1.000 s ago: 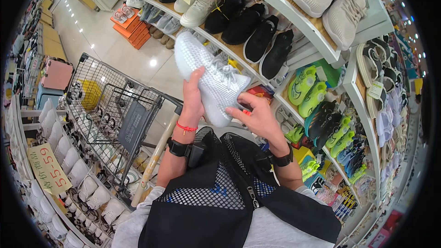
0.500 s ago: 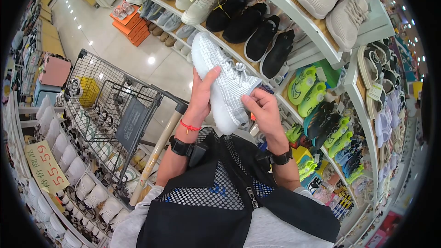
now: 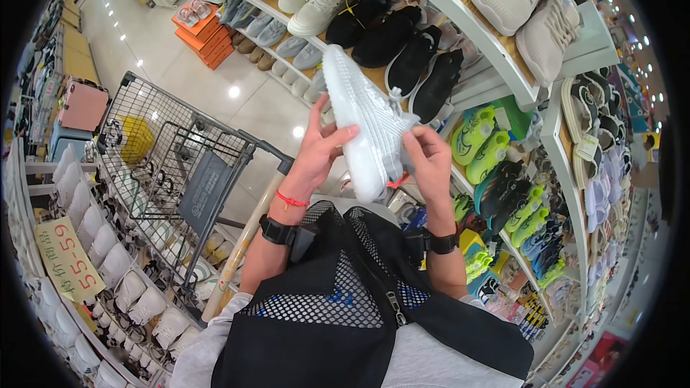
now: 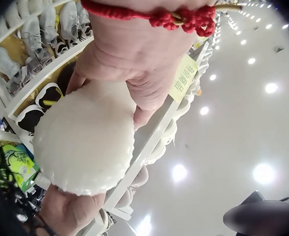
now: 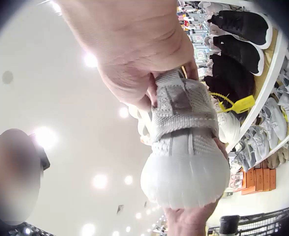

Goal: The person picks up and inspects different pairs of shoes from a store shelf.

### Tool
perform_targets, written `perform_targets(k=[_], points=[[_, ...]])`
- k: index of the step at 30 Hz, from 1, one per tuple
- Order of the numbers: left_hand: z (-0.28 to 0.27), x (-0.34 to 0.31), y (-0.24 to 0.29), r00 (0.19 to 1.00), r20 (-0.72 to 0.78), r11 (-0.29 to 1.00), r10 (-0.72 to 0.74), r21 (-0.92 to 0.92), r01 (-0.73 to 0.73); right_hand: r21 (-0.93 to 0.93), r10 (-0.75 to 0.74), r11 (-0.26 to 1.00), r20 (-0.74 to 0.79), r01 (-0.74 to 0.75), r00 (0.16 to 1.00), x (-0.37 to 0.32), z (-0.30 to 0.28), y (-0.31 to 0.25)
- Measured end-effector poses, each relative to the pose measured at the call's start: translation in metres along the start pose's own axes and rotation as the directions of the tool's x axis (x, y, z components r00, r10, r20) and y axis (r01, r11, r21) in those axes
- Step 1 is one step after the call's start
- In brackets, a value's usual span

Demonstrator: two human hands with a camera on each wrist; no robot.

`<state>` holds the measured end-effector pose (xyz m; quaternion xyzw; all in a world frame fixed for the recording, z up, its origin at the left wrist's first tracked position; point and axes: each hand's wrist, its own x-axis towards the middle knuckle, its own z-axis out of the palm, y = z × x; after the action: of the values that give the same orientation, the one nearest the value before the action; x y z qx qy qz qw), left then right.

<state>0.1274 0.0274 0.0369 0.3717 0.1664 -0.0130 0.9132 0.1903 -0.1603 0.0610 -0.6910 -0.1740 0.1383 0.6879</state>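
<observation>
White shoe (image 3: pixel 359 108): one, up before your chest, in both hands. Your left hand (image 3: pixel 318 151) wraps partly open fingers round the sole; your right hand (image 3: pixel 430 165) pinches the collar, fingers nearly together. Two beige shoes (image 3: pixel 503 0) on the upper shelf (image 3: pixel 471 16), four black shoes (image 3: pixel 386 36) below. One cart (image 3: pixel 210 190), shiny tile floor (image 3: pixel 180 79), ceiling lights (image 4: pixel 265 173).

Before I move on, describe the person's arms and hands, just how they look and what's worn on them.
Both the left hand and right hand are ungloved. The left wrist has a red cord bracelet with knots and a gold-toned bit. Each forearm wears a black strap: left strap, right strap. Light grey sleeves show higher up.
</observation>
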Motion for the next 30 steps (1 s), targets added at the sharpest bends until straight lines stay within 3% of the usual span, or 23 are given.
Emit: perform_targets(k=[1,3,4,5,6,7,8,10,11,13,14,16,17,19,20,22,25,30], points=[[0.0,0.001,0.001,0.995,-0.065,0.997,0.079,0.022,-0.078,-0.003,0.0,1.0,0.0,0.0,1.0,0.0,0.003,0.0],[0.001,0.001,0.005,0.979,-0.129,0.987,0.159,0.047,-0.154,-0.007,-0.031,1.0,-0.196,0.03,0.98,0.001,0.014,-0.002],[0.002,0.0,0.01,0.958,-0.163,0.972,0.235,0.068,-0.227,0.059,0.071,0.996,-0.155,-0.062,0.985,-0.002,0.014,0.002],[0.003,0.0,0.013,0.931,-0.195,0.951,0.308,0.09,-0.296,0.056,0.07,0.996,-0.157,-0.062,0.985,-0.005,0.016,0.01],[0.003,0.001,0.013,0.932,-0.192,0.952,0.306,0.087,-0.295,0.345,0.295,0.9,-0.031,-0.267,0.955,-0.008,0.023,0.015],[0.003,0.002,0.013,0.907,-0.21,0.931,0.365,0.101,-0.351,0.572,0.459,0.681,0.154,-0.458,0.875,-0.01,0.03,0.019],[0.003,0.003,0.014,0.878,-0.228,0.907,0.422,0.116,-0.406,0.572,0.459,0.682,0.152,-0.457,0.875,-0.01,0.035,0.02],[0.007,0.001,0.011,0.862,-0.226,0.89,0.453,0.166,-0.425,0.639,0.405,0.463,0.464,-0.614,0.788,-0.006,0.049,0.011],[0.007,0.0,0.011,0.845,-0.224,0.871,0.485,0.215,-0.442,0.639,0.406,0.463,0.464,-0.614,0.788,-0.005,0.053,0.012],[0.004,-0.001,0.014,0.844,-0.224,0.866,0.487,0.244,-0.436,0.579,0.411,0.616,0.342,-0.534,0.845,-0.001,0.057,0.016],[0.002,-0.002,0.016,0.842,-0.223,0.861,0.491,0.272,-0.43,0.577,0.412,0.618,0.342,-0.535,0.845,0.0,0.058,0.017],[-0.003,-0.004,0.022,0.842,-0.236,0.868,0.485,0.247,-0.431,0.599,0.496,0.501,0.392,-0.624,0.775,0.003,0.057,0.019],[-0.007,-0.004,0.025,0.843,-0.246,0.874,0.478,0.224,-0.431,0.594,0.497,0.503,0.396,-0.628,0.772,0.004,0.056,0.019],[-0.022,-0.001,0.029,0.852,-0.199,0.862,0.484,0.274,-0.426,0.606,0.426,0.338,0.584,-0.72,0.691,0.007,0.057,0.017],[-0.028,-0.001,0.031,0.862,-0.147,0.847,0.484,0.328,-0.419,0.598,0.429,0.338,0.589,-0.727,0.685,0.007,0.063,0.014],[-0.025,-0.006,0.039,0.841,-0.163,0.833,0.516,0.326,-0.448,0.672,0.629,0.207,0.465,-0.711,0.623,0.009,0.079,-0.002],[-0.027,-0.01,0.043,0.793,-0.181,0.799,0.581,0.308,-0.516,0.603,0.574,0.131,0.601,-0.787,0.556,0.012,0.081,0.005],[-0.036,-0.014,0.046,0.728,-0.19,0.747,0.659,0.282,-0.602,0.556,0.562,0.01,0.685,-0.831,0.464,0.014,0.096,0.011]])
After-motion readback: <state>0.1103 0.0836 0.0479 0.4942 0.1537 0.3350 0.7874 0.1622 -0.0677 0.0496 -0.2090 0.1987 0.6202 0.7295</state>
